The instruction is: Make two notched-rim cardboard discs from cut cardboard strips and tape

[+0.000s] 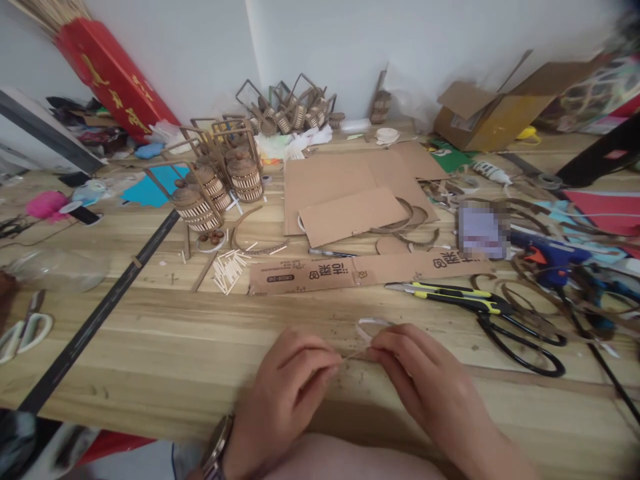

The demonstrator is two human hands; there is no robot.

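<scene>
My left hand [290,383] and my right hand [425,380] meet low in the middle of the view, over a wooden table [165,347]. Both are closed in a pinch on a thin cardboard strip [356,354] stretched between their fingertips. A pale loop of the strip [371,324] curls up just behind my right fingers. A watch sits on my left wrist. Black scissors with yellow handles [480,313] lie just right of my hands.
Cardboard sheets [350,190] and a printed cardboard strip [360,272] lie behind my hands. Small slatted lanterns [215,183] and a heap of short sticks [227,270] stand left of centre. A blue glue gun [553,257], an open box [493,110], white scissors [23,330].
</scene>
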